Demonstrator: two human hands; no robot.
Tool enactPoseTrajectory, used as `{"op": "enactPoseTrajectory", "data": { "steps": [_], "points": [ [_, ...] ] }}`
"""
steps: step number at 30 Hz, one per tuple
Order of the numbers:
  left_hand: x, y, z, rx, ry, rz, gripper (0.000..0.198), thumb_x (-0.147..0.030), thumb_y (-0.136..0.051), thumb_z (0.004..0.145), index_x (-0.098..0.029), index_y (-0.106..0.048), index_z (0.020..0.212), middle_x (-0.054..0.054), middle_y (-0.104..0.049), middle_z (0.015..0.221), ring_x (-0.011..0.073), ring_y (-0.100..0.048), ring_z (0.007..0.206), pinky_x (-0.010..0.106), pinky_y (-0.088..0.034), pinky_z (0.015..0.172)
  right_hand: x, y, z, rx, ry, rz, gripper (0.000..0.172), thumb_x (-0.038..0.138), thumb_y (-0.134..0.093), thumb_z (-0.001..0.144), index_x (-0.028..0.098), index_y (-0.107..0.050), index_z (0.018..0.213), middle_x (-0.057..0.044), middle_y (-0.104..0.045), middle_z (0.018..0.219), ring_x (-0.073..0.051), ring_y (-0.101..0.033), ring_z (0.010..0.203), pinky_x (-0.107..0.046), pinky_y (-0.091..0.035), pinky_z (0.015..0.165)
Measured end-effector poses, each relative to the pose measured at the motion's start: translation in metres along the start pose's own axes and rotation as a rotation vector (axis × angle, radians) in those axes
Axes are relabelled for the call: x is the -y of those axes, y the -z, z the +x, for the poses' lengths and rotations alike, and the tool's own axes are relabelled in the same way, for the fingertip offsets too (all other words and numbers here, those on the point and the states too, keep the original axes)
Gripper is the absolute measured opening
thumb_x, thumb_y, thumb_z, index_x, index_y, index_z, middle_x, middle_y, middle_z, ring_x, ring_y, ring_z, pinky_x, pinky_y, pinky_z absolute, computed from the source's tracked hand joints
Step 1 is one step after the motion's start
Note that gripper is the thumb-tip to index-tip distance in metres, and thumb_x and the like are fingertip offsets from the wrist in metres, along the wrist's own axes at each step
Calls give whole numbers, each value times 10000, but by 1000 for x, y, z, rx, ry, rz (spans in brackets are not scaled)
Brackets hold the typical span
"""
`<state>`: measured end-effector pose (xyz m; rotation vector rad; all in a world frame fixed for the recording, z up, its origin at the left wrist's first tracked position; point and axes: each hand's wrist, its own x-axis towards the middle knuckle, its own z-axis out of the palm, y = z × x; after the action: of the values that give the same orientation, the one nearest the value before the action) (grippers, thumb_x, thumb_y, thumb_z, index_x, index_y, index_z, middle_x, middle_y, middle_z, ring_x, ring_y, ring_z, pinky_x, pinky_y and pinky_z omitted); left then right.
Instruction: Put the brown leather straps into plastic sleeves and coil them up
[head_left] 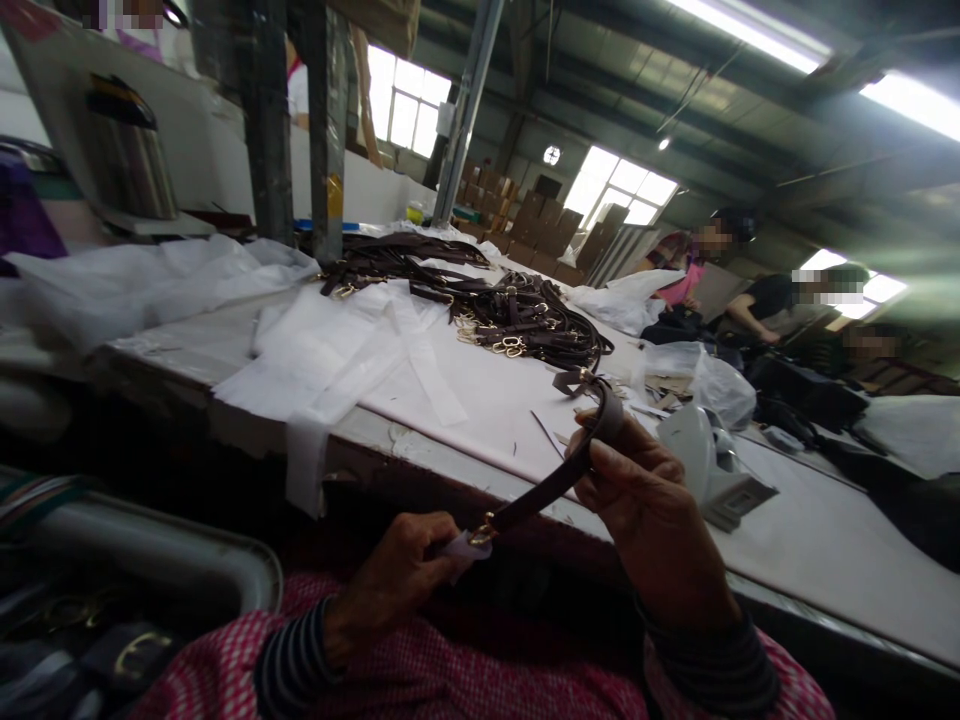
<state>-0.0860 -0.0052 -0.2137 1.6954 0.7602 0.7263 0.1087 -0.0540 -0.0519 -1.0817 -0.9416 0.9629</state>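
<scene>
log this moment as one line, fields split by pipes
left hand: pinching pale wrap at metal clasp | right hand: gripping dark strap | dark strap: curved | strap pile: on table beyond hands

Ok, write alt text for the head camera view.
A bare left hand pinches thin pale material at the metal clasp of a dark strap, and the right hand grips the strap farther along. Behind, similar straps lie piled on a pale worktable beside thin white sheets.

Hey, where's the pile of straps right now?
In the head view, the pile is on the table near upper centre, behind and right of the white sheets, beyond your right hand.
</scene>
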Motion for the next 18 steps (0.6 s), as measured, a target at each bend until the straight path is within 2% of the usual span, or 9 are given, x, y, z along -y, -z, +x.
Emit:
{"op": "enactPoseTrajectory", "data": {
  "steps": [4, 8, 10, 12, 14, 18],
  "points": [
    [1, 0, 0, -2, 12, 4, 235, -318, -671, 871, -149, -701, 711, 7, -656, 704, 148, -556, 663, 252, -361, 618, 5, 1, -1, -15, 17, 6, 258, 226, -829, 728, 217, -769, 979, -24, -627, 886, -108, -456, 629, -223, -386, 486],
    [-2, 0, 2, 2, 0, -33, 258, -356, -692, 866, -156, -699, 702, 8, -664, 708, 153, -562, 676, 251, -379, 635, 1, 1, -1, -1, 8, -5, 268, 246, -826, 744, 216, -763, 1003, -21, -623, 856, -111, -460, 633, -216, -375, 471],
    [-7, 2, 1, 23, 9, -86, 176, -308, -719, 832, -156, -721, 742, 12, -685, 749, 165, -587, 724, 252, -405, 672, -4, 2, -1, 25, 14, -13, 262, 253, -825, 762, 216, -760, 1013, -22, -628, 868, -109, -461, 642, -208, -369, 464],
    [-16, 6, 1, 62, 53, -183, 120, -279, -750, 800, -165, -750, 836, 11, -705, 803, 171, -603, 756, 251, -425, 687, -7, 3, 0, 51, 28, -18, 256, 256, -824, 776, 212, -758, 1019, -22, -628, 878, -104, -455, 645, -201, -370, 463],
    [-27, 14, 0, 138, 78, -331, 184, -310, -767, 806, -178, -761, 935, 17, -727, 863, 175, -623, 787, 254, -448, 710, -8, 6, 1, 68, 32, -14, 258, 256, -826, 779, 207, -758, 1023, -20, -619, 865, -99, -450, 643, -193, -374, 467],
    [-46, 32, 2, 278, 43, -507, 237, -349, -738, 862, -168, -778, 1008, 63, -766, 975, 220, -666, 929, 295, -486, 847, -2, 11, 4, 59, 4, 30, 286, 257, -848, 746, 202, -759, 1013, -17, -603, 838, -102, -458, 650, -185, -379, 471]
  ]
}}
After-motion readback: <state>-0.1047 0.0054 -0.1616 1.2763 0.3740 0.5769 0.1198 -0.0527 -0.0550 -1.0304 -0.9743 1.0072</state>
